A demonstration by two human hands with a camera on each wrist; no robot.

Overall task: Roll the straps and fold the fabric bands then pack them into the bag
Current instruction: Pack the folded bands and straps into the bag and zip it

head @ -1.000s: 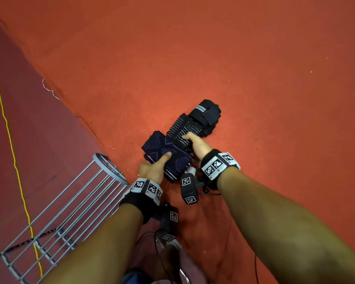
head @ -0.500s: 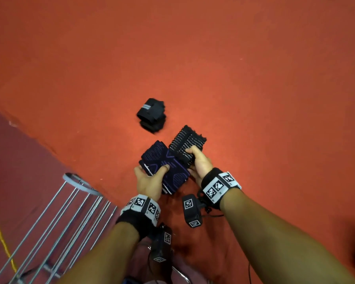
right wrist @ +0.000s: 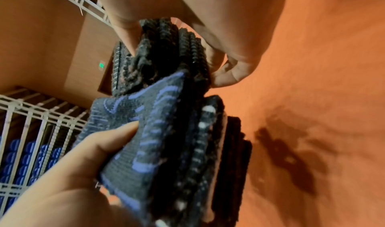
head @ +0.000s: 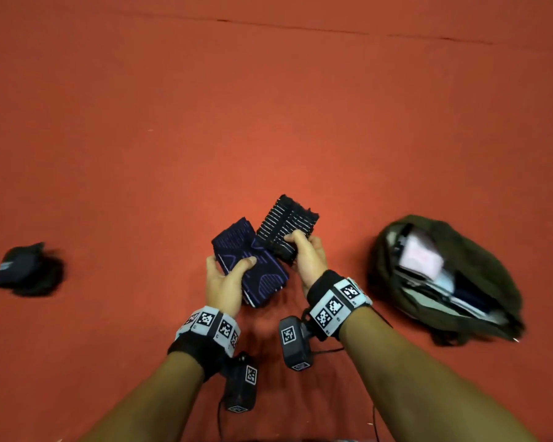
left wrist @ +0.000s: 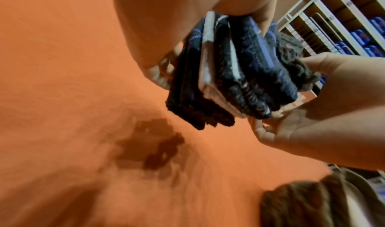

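Above the red floor [head: 268, 122], both hands grip folded bands; no writing is legible on either.

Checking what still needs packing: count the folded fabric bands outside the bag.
2, both held above the floor: the navy band with purple lines in the left hand, the black white-striped band in the right hand. The bag may hide more.
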